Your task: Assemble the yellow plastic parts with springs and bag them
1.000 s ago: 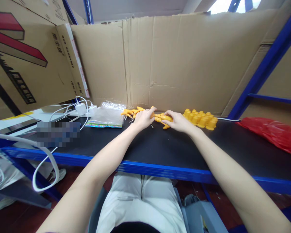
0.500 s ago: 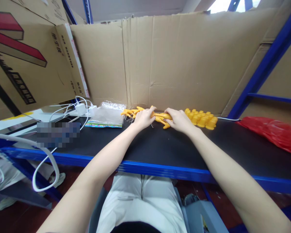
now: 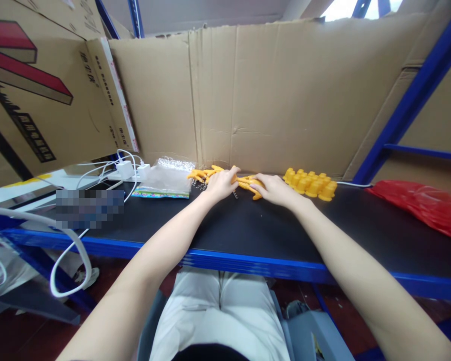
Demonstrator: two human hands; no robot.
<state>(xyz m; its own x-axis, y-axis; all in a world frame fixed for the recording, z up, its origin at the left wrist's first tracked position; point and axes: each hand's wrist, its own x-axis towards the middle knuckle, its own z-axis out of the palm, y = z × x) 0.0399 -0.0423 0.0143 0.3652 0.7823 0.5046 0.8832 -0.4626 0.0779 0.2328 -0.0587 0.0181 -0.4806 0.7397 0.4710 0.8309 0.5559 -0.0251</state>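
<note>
Several yellow-orange finger-like branching plastic pieces (image 3: 201, 174) lie in a heap near the cardboard at the back of the black table. My left hand (image 3: 221, 184) reaches over the heap with its fingers closed around one yellow branching piece. To its right, my right hand (image 3: 273, 188) has its fingers curled on other yellow branching pieces (image 3: 248, 183), which stick out between the two hands. Both sets of fingertips are partly hidden. Small silvery screw-like bits (image 3: 199, 185) are scattered by the left heap.
Rows of yellow peg-like cups (image 3: 311, 184) stand right of my right hand. A clear plastic bag (image 3: 169, 175) lies left, beside white chargers and cables (image 3: 125, 169). A red plastic bag (image 3: 417, 205) is at the far right. The blue table edge (image 3: 255, 261) runs in front.
My right hand has shifted slightly left, toward my left hand, and its fingers sit farther over the yellow pieces. The left hand has barely moved.
</note>
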